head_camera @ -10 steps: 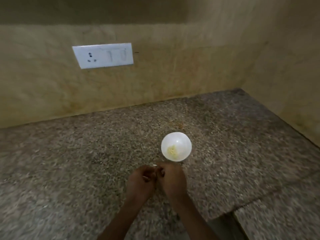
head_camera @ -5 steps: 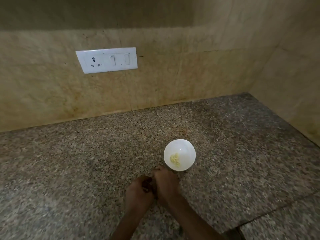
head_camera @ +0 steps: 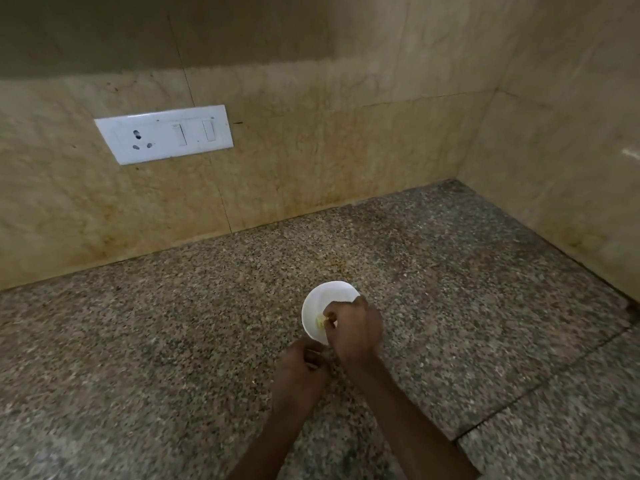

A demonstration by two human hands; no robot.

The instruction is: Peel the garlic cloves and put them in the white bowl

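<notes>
**While the right hand's fingertips dip into the white bowl, the left hand waits just short of it**

Where the fingers work, the biggest thing in view is the beige stone wall [head_camera: 311, 150], which rises well beyond them and turns a corner far off to the right of them. Under both hands spreads the speckled granite countertop [head_camera: 156, 341]. A seam in it runs across on the outer side of the right forearm. On the wall, well beyond the left hand's knuckles and off to their left, sits a white switch plate [head_camera: 164, 135] with a socket and two rocker switches.

The right hand [head_camera: 355, 329] reaches forward over the near right part of the white bowl [head_camera: 317, 301]. Its fingers [head_camera: 330, 311] are curled and bunched together, with the tips pointing down into the bowl's hollow. The left hand [head_camera: 299, 367] lies just behind the bowl's near rim. It is close beside the right wrist, and its fingers are curled in toward the palm.

The bowl stands on the countertop directly under the right fingertips. A small pale yellow heap of garlic cloves [head_camera: 319, 321] lies inside it, right at those fingertips. The view is too small to show whether the tips pinch a clove or only hover against the heap. A faint pale streak shows among the left hand's curled fingers, but I cannot tell whether they hold anything.
</notes>
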